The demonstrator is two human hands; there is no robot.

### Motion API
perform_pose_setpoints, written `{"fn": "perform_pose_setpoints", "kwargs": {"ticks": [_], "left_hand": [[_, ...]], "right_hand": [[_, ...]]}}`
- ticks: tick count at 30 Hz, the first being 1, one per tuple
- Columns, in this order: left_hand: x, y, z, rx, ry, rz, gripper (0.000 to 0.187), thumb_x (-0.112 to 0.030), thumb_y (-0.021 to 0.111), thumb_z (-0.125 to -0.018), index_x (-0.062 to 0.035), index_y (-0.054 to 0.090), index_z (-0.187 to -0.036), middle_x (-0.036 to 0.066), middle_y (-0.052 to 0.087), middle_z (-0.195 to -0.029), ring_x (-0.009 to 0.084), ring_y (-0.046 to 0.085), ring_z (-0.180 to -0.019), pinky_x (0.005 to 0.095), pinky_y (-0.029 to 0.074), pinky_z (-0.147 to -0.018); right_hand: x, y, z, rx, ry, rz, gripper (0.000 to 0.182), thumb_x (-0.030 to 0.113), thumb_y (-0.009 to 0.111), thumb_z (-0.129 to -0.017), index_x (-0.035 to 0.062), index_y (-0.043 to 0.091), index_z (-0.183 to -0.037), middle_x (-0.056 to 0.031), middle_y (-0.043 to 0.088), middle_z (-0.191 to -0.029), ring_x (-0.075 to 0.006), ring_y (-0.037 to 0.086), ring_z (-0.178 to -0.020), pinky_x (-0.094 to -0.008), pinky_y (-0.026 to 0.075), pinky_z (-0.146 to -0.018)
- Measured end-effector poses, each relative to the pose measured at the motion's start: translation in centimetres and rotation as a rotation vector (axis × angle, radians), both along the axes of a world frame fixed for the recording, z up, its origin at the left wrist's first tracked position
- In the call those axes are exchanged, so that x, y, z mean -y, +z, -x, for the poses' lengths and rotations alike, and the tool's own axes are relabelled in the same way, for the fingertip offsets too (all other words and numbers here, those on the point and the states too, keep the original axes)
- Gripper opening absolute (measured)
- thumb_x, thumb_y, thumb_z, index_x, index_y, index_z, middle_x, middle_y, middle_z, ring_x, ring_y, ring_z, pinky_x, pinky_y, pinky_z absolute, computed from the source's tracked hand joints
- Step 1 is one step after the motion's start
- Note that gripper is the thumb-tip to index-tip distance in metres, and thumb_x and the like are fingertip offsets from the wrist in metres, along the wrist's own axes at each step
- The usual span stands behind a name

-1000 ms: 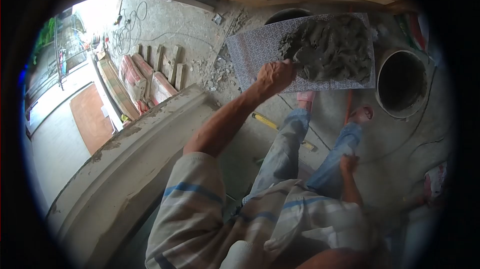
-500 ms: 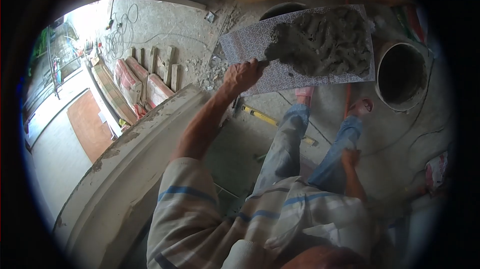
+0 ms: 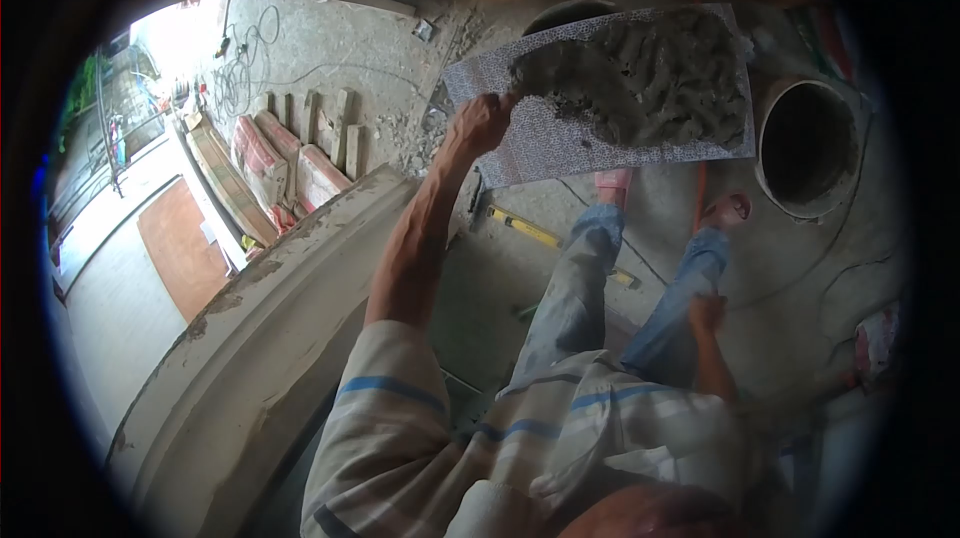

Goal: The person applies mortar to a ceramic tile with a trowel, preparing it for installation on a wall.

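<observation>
A long rectangular panel with a speckled pattern, like a tile (image 3: pixel 470 88), lies in front of me above my feet. Thick grey mortar (image 3: pixel 650 78) covers most of its middle and right side in uneven ridges. My left hand (image 3: pixel 482 125) is closed round a trowel at the panel's left part; the blade is dark and hard to tell from the mortar at whose left edge it sits. Beside my jeans leg (image 3: pixel 660 323), near the knee, my right hand (image 3: pixel 707 313) is curled, with no tool visible in it.
A round bucket (image 3: pixel 808 148) with a dark inside stands right of the panel. A yellow spirit level (image 3: pixel 525 226) lies on the floor near my legs. Wood pieces and red-white bags (image 3: pixel 262 160) lie at left, beyond a pale ledge (image 3: pixel 250 338). Cables run across the floor.
My left hand has moved up and slightly left with the trowel. The mortar's edge now reaches farther left on the panel. My right hand stays near the knee.
</observation>
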State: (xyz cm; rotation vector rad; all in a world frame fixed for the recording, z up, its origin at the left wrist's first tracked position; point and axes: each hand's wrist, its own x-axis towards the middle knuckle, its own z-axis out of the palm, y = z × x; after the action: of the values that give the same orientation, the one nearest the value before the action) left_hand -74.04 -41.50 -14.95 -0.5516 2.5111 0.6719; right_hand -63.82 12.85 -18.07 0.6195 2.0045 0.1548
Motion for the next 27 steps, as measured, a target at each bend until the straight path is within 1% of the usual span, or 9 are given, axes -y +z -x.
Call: {"fn": "perform_pose_setpoints", "kwargs": {"ticks": [7, 8, 10, 13, 18, 20, 22, 23, 27], "left_hand": [[2.4, -1.7, -2.8, 0.206, 0.027, 0.074, 0.053, -0.042, 0.033, -0.096, 0.0001, 0.064, -0.086, 0.027, 0.062, -0.085, 0.0415, 0.062, -0.075, 0.0480, 0.046, -0.065], [1.9, -0.5, -3.5, 0.137, -0.154, 0.043, 0.046, -0.038, 0.033, -0.096, -0.0022, 0.062, -0.094, 0.026, 0.061, -0.082, 0.0418, 0.061, -0.072, 0.0492, 0.045, -0.062], [0.8, -3.4, -8.1, -0.047, 0.020, -0.049, 0.036, -0.031, 0.035, -0.096, -0.0034, 0.056, -0.105, 0.025, 0.059, -0.074, 0.0423, 0.059, -0.071, 0.0518, 0.044, -0.062], [-2.1, -5.8, -13.5, -0.086, 0.000, 0.064, 0.043, -0.035, 0.033, -0.094, -0.0018, 0.060, -0.089, 0.026, 0.058, -0.071, 0.0428, 0.056, -0.066, 0.0513, 0.043, -0.063], [-3.5, 3.3, -9.6, 0.341, 0.622, -0.344, 0.042, -0.038, 0.037, -0.092, -0.0036, 0.061, -0.099, 0.023, 0.055, -0.063, 0.0363, 0.057, -0.057, 0.0465, 0.043, -0.059], [-3.3, 3.7, -6.1, 0.157, 0.378, -0.317, 0.048, -0.047, 0.039, -0.092, -0.0062, 0.064, -0.096, 0.011, 0.047, -0.049, 0.0212, 0.051, -0.046, 0.0383, 0.039, -0.048], [-3.8, 5.8, -0.5, 0.206, 0.571, -0.568, 0.054, -0.052, 0.041, -0.091, -0.0020, 0.062, -0.084, 0.002, 0.039, -0.046, 0.0130, 0.042, -0.041, 0.0310, 0.035, -0.043], [-3.6, 4.3, 1.4, 0.161, 0.574, -0.601, 0.059, -0.056, 0.040, -0.091, -0.0036, 0.058, -0.068, 0.001, 0.040, -0.045, 0.0125, 0.040, -0.037, 0.0290, 0.032, -0.038], [-3.5, 1.5, 0.7, 0.385, 0.544, -0.592, 0.062, -0.059, 0.038, -0.090, -0.0063, 0.054, -0.061, 0.004, 0.043, -0.045, 0.0146, 0.037, -0.029, 0.0297, 0.025, -0.027]], "right_hand": [[-0.2, -0.1, -0.6, -0.049, -0.032, 0.015, 0.049, 0.030, 0.056, -0.081, 0.0202, 0.048, -0.128, -0.0114, 0.042, -0.129, -0.0366, 0.046, -0.116, -0.0567, 0.038, -0.091], [-0.1, 0.2, -0.3, -0.070, -0.042, 0.001, 0.048, 0.029, 0.055, -0.081, 0.0196, 0.048, -0.128, -0.0112, 0.042, -0.129, -0.0366, 0.046, -0.116, -0.0567, 0.038, -0.091], [0.0, 0.7, -0.3, -0.059, -0.067, -0.009, 0.046, 0.028, 0.055, -0.082, 0.0192, 0.049, -0.127, -0.0115, 0.042, -0.128, -0.0363, 0.046, -0.116, -0.0563, 0.038, -0.091], [0.4, 0.9, 1.5, -0.040, -0.080, -0.027, 0.043, 0.027, 0.054, -0.083, 0.0185, 0.050, -0.125, -0.0117, 0.042, -0.128, -0.0354, 0.047, -0.115, -0.0553, 0.038, -0.091], [-0.6, 0.1, 0.0, -0.065, -0.095, -0.006, 0.042, 0.028, 0.054, -0.083, 0.0187, 0.051, -0.125, -0.0118, 0.043, -0.128, -0.0348, 0.047, -0.116, -0.0547, 0.039, -0.090], [-0.9, 0.0, 0.0, -0.007, -0.058, -0.029, 0.043, 0.029, 0.054, -0.083, 0.0188, 0.051, -0.125, -0.0121, 0.042, -0.127, -0.0356, 0.046, -0.116, -0.0554, 0.039, -0.090], [-0.6, 0.8, 0.9, 0.000, -0.063, -0.028, 0.044, 0.029, 0.054, -0.083, 0.0189, 0.051, -0.125, -0.0122, 0.042, -0.128, -0.0359, 0.046, -0.116, -0.0558, 0.039, -0.090], [-0.5, 1.3, 1.0, 0.002, -0.072, -0.017, 0.044, 0.029, 0.054, -0.082, 0.0190, 0.051, -0.125, -0.0124, 0.042, -0.128, -0.0362, 0.045, -0.117, -0.0563, 0.039, -0.090], [-1.2, 1.3, 0.9, -0.012, -0.069, -0.001, 0.044, 0.029, 0.054, -0.082, 0.0188, 0.051, -0.125, -0.0125, 0.043, -0.128, -0.0371, 0.045, -0.117, -0.0576, 0.038, -0.091]]}}
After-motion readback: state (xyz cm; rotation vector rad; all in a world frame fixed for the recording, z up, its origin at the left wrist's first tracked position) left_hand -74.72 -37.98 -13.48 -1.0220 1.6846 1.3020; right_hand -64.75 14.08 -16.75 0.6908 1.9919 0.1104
